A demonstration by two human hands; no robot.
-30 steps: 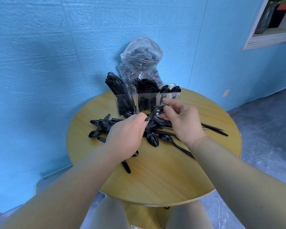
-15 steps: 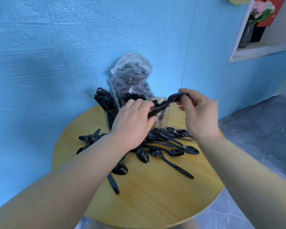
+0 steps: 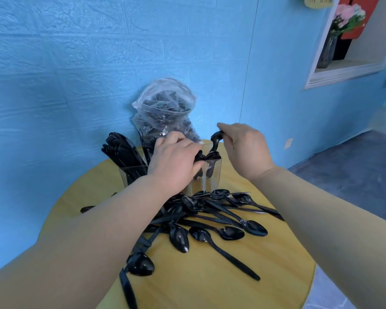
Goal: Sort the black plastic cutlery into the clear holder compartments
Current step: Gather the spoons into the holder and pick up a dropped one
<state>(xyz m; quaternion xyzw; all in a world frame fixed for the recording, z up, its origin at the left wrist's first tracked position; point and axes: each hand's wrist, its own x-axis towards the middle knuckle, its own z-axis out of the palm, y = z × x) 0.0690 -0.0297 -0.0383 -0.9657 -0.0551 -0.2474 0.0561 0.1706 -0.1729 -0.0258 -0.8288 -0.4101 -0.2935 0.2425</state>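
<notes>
A person's right hand (image 3: pixel 245 150), raised over the clear holder (image 3: pixel 206 175), pinches a black spoon (image 3: pixel 215 141) by its bowl end, handle pointing down into the right compartment. The left hand (image 3: pixel 173 163) rests palm-down across the holder's middle, fingers loosely curled; what they grip cannot be told. Glossy black spoons (image 3: pixel 210 219) lie heaped on the round yellow worktop (image 3: pixel 276 275).

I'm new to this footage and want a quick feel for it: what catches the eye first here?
Two hands meet over the clear holder at the back of the round table: the right hand lowers a black spoon into its right compartment, and the left hand rests on the holder's top. In front lies a pile of spoons; behind stands a bag of more cutlery.
</notes>
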